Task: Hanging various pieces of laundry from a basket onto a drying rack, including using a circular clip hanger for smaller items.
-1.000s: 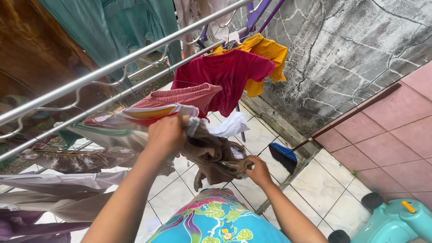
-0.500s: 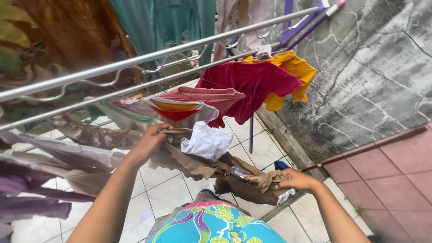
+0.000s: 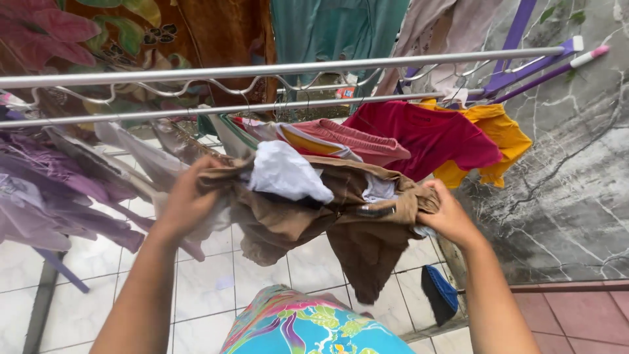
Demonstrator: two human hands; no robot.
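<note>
I see no packages, signs or screens around me. The one possible label is a small red-and-white tag [image 3: 345, 92] hanging among the hangers behind the rails, too blurred to be sure.

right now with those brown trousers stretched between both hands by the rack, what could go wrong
The white pocket lining hangs turned out, so it may snag on the wire hangers along the rail. The brown trousers sag between the left hand and right hand; a slack grip could drop them onto the tiled floor.
</note>
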